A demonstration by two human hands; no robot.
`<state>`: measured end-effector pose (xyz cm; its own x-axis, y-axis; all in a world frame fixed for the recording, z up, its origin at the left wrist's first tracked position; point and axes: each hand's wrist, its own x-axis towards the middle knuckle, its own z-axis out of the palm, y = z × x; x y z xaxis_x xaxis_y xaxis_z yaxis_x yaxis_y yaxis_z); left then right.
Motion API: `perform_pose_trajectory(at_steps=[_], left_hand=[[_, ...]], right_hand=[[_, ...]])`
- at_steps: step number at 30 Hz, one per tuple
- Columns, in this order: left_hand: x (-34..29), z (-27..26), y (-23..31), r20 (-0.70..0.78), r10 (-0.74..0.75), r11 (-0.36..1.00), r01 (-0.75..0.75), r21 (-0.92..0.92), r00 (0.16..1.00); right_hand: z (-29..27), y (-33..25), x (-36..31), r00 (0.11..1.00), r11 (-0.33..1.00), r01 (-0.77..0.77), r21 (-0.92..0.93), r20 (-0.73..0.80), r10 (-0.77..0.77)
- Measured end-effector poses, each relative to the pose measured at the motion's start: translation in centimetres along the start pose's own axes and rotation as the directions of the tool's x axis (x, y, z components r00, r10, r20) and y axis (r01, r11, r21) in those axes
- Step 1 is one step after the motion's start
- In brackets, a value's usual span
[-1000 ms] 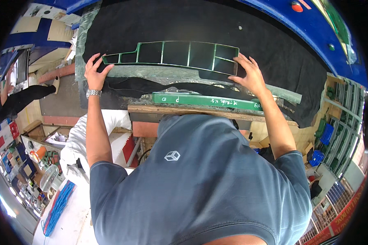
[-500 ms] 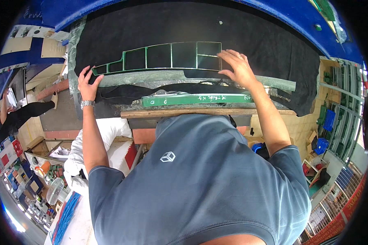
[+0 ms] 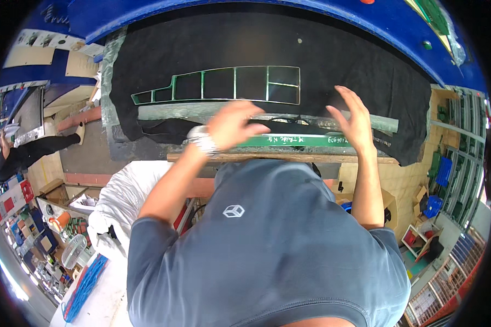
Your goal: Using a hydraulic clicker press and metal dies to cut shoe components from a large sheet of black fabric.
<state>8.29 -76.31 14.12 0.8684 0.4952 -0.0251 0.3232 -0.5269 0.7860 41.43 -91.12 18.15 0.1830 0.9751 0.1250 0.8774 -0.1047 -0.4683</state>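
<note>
A green-edged metal cutting die (image 3: 235, 84), a long frame with crossbars and a stepped, narrow left end, lies flat on a sheet of black material (image 3: 338, 52). My left hand (image 3: 232, 125) is slightly blurred, thumb apart from the fingers, holding nothing. It hovers around the die's near edge and a green bar (image 3: 289, 140) with white handwriting, covering part of both; whether it touches either I cannot tell. My right hand (image 3: 355, 117) is open and empty, to the right of the die and apart from it.
A worn grey-green strip (image 3: 174, 111) runs along the die's near side. A wooden edge (image 3: 311, 158) borders the table close to my body. Beyond the material stands a blue machine beam (image 3: 202, 14). White cloth (image 3: 128, 191) lies at left; a person's dark-clothed leg (image 3: 49, 146) shows farther left.
Both hands have let go of the die's ends. My left hand has swung right and nearer to me; my right hand has moved off to the right. The die stays on the material.
</note>
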Motion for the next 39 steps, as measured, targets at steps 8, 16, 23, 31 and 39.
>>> perform_pose_trajectory(at_steps=[8,16,23,31,39], left_hand=[[5.5,8.8,-0.2,0.484,-0.005,0.989,0.075,-0.125,0.875],[2.6,1.0,4.2,0.32,0.021,0.914,0.111,-0.391,0.947],[-0.4,-5.7,6.9,-0.184,-0.01,0.675,-0.129,-0.727,0.983],[1.1,-4.8,6.3,-0.551,-0.117,0.371,-0.478,-0.796,0.826],[-5.4,-12.6,-4.6,-0.558,-0.489,0.719,-0.052,-0.693,0.67]], right_hand=[[-3.4,-0.4,-2.0,0.985,1.0,-0.015,0.007,-0.169,0.016],[-8.0,-0.8,-2.9,0.694,1.0,-0.021,0.021,-0.719,0.03],[-2.3,-8.6,1.1,0.874,0.782,0.265,0.564,-0.483,0.052],[6.9,-17.5,2.9,0.989,0.627,0.095,0.773,-0.146,0.031],[4.8,-11.2,10.5,0.938,0.913,0.336,0.231,-0.174,-0.301]])
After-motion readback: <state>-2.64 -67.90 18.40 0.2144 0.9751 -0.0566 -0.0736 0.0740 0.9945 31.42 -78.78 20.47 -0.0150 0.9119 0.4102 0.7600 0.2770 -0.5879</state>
